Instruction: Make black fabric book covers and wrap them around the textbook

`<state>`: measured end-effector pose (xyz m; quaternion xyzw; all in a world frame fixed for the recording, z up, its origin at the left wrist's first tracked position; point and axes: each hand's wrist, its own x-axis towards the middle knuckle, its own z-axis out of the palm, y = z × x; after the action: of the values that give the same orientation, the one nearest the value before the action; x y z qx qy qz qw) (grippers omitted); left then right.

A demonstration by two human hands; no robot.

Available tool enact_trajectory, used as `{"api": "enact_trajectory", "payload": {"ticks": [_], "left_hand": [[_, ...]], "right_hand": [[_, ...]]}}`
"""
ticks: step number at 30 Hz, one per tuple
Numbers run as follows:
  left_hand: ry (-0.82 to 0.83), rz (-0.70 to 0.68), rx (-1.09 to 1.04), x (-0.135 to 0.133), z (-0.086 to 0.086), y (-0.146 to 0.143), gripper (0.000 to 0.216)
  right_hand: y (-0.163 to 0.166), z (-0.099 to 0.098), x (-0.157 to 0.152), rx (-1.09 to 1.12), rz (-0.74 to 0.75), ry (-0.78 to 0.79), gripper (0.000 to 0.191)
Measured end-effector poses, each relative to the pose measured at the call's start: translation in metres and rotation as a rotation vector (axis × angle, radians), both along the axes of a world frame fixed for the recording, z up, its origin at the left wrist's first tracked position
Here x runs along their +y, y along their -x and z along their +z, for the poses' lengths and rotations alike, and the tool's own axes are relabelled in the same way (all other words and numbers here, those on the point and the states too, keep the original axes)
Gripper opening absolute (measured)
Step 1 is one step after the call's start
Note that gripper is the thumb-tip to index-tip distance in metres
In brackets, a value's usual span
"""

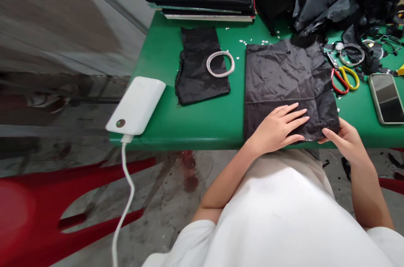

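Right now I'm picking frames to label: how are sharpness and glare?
Head view: left hand, right hand and creased black material fairly sharp; far-left red chair blurred; white shirt nearly washed out; phone screen seems to carry reflections.

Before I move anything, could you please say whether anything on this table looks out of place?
The white power bank sits at the left front corner of the green table, its cable hanging over the edge, so it looks easily tugged off. White scraps also lie scattered about.
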<state>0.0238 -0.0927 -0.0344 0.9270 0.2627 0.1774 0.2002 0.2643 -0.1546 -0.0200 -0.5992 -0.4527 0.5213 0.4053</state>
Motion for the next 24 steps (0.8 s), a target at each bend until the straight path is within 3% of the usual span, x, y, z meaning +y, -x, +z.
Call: {"api": "enact_trajectory", "payload": {"ticks": [4, 11, 24], "left_hand": [[-0.039, 0.002, 0.059, -0.003, 0.001, -0.002, 0.047], [-0.115, -0.003, 0.147, -0.007, -0.003, -0.005, 0.055], [-0.192, -0.008, 0.235, -0.007, 0.001, -0.008, 0.06]], "right_hand": [[0.002, 0.0, -0.003, 0.017, -0.015, 0.012, 0.038], [0.001, -0.008, -0.007, -0.009, -0.06, 0.053, 0.037], [-0.01, -0.017, -0.009, -0.1, -0.022, -0.049, 0.033]]}}
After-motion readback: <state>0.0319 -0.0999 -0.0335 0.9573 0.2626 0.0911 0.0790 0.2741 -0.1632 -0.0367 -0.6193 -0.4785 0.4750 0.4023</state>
